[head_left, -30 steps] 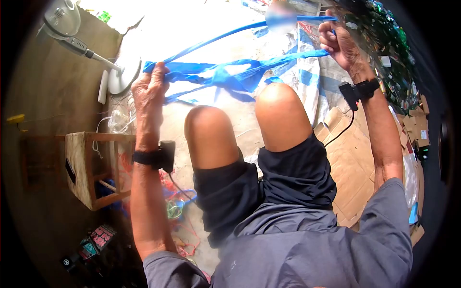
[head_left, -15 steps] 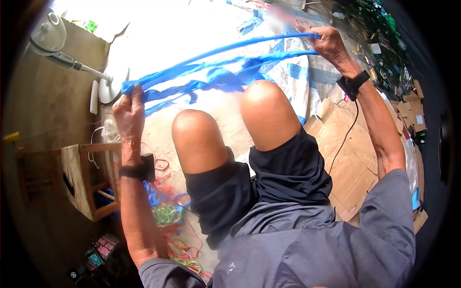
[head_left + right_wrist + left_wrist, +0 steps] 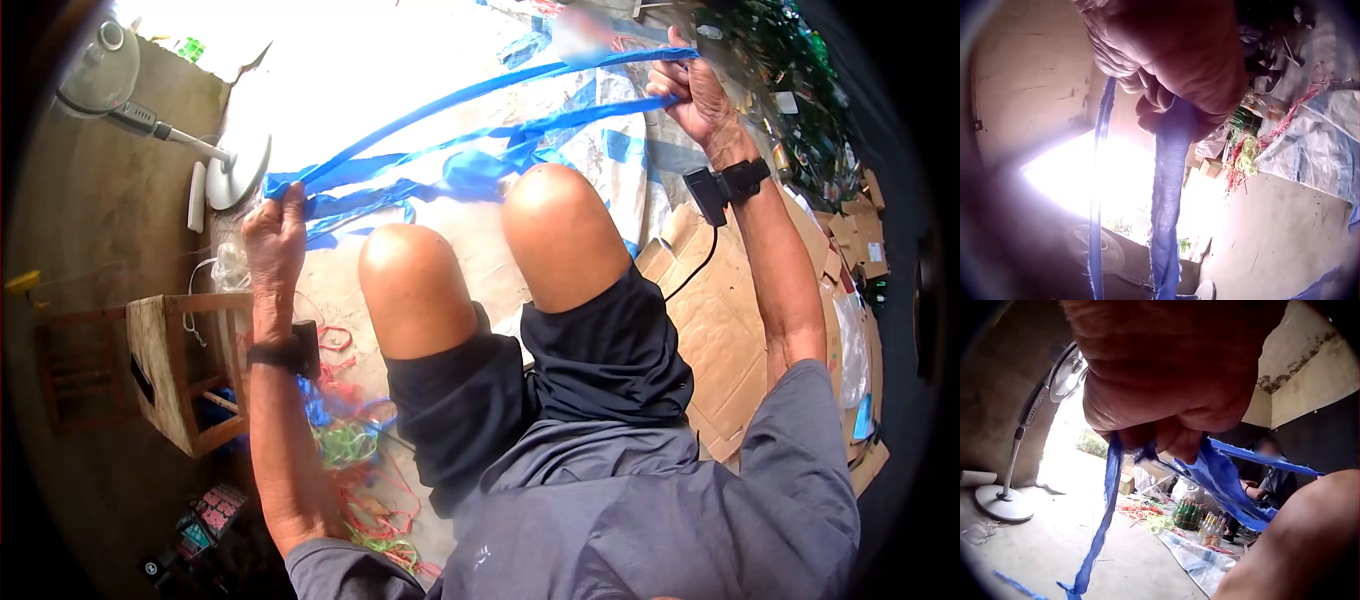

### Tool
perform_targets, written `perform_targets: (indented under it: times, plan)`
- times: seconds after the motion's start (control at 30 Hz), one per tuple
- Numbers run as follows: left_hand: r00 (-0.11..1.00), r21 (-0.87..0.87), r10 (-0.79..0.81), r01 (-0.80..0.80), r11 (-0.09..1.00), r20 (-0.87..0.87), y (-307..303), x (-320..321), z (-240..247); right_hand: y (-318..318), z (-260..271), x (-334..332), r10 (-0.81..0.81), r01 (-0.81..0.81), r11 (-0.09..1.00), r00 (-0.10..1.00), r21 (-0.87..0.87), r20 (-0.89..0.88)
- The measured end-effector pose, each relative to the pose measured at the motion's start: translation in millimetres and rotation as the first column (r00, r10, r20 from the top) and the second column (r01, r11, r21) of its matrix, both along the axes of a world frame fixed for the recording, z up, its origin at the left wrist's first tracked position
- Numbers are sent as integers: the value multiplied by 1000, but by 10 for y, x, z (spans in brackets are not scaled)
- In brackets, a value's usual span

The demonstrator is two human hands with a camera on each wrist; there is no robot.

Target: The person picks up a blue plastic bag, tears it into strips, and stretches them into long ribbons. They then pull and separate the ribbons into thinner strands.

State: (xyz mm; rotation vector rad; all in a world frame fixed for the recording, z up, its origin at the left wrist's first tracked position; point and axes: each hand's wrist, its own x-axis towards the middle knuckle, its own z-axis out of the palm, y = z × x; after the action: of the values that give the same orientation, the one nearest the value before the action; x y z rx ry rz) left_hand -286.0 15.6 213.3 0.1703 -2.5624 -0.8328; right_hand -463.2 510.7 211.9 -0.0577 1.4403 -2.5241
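In the head view, blue fabric strips (image 3: 450,98) with frayed edges stretch between both hands, above and beyond the knees. At the left end, the left hand (image 3: 274,238) pinches the bunched strips between thumb and curled fingers. One loose blue tail (image 3: 1099,531) hangs below that hand in the left wrist view. The right hand (image 3: 700,98) is raised at the far right, its fingers curled round the strips. Two lengths run from it, a narrow one (image 3: 1096,206) and a wider one (image 3: 1167,206) in the right wrist view. Several tangled strips sag between the hands.
A standing fan (image 3: 235,170) is at the left, with a wooden stool (image 3: 165,370) nearer. Red and green string (image 3: 350,445) lies on the floor. Flattened cardboard (image 3: 715,330) lies right of the legs. Green bottles (image 3: 1189,514) and another person (image 3: 1275,481) are farther off.
The left hand has moved left and closer to the body, spreading the strips wider. The right hand has turned at the wrist, and the upper strip bows slightly now. The head view has shifted.
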Motion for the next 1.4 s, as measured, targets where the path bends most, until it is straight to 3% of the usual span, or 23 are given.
perform_targets:
  times: [0.03,0.1,0.17,0.23,0.3,0.33,0.4,0.43,0.5,0.67,0.73,0.77,0.83,0.87,0.9,0.97,1.03,1.1,1.17,1.23,1.33,1.37,1.4]
  plan:
    - [1000,-8,-9,9,1000,10,-7,7,5,-10,2,26,96,-94,992,995,-79,23]
    - [1000,21,10,-9,1000,-16,-51,40,30,28,14,112,-1,32,932,996,361,-85]
    - [999,51,32,-30,998,-42,-128,71,34,106,-201,-37,160,570,496,682,655,-714]
    - [999,-48,30,-32,998,-46,-244,88,13,279,-74,73,490,634,68,651,770,-579]
    - [999,-69,43,-44,997,-8,-260,108,-29,318,-120,83,553,677,-27,623,735,-553]
    - [999,-38,43,-43,998,-5,-241,104,-38,386,-230,-4,557,676,-21,620,737,-553]
    - [998,30,56,-55,998,-4,-143,124,-3,501,-485,-227,299,693,432,494,577,-816]
    - [998,28,58,-58,998,-1,-156,132,-11,492,-445,-192,299,690,435,495,579,-816]
    - [997,150,72,-77,986,40,-185,117,-42,448,-238,-67,-65,65,986,998,151,-2]
    - [993,328,87,-108,938,78,-300,124,-74,544,-262,-148,101,-117,981,989,154,107]
    - [992,387,116,-127,913,51,-368,138,-99,526,-472,-240,76,599,457,710,658,-700]
    - [992,386,119,-130,913,51,-420,161,-130,486,-365,-157,78,597,459,710,658,-699]
    - [987,421,132,-159,893,93,-512,189,-155,450,-123,12,409,678,-87,692,730,-595]
    - [987,419,130,-158,894,94,-470,209,-134,566,-232,-100,372,647,41,697,761,-613]
    - [986,416,138,-167,894,98,-458,227,-127,704,-488,-308,280,665,401,566,630,-776]
    - [986,433,131,-164,887,106,-444,202,-125,693,-298,-160,-157,181,872,984,455,-90]
    - [985,434,140,-170,885,100,-430,181,-145,455,-207,-107,-218,200,954,974,225,58]
    - [990,539,122,-141,830,71,-455,132,-205,424,-147,-78,-247,256,967,947,-14,205]
    - [990,542,122,-138,829,65,-524,116,-235,459,-137,-51,137,-103,973,978,-206,156]
    - [991,546,122,-136,827,61,-538,139,-213,450,-148,-36,98,-80,987,988,-142,122]
    - [968,518,217,-250,818,124,-540,219,-106,551,-18,-66,-13,71,756,996,651,-94]
    - [969,523,212,-245,816,123,-572,235,-125,583,-86,-134,-17,76,752,995,655,-96]
    - [969,537,219,-247,807,118,-599,245,-147,591,-220,-208,89,395,594,834,701,-545]
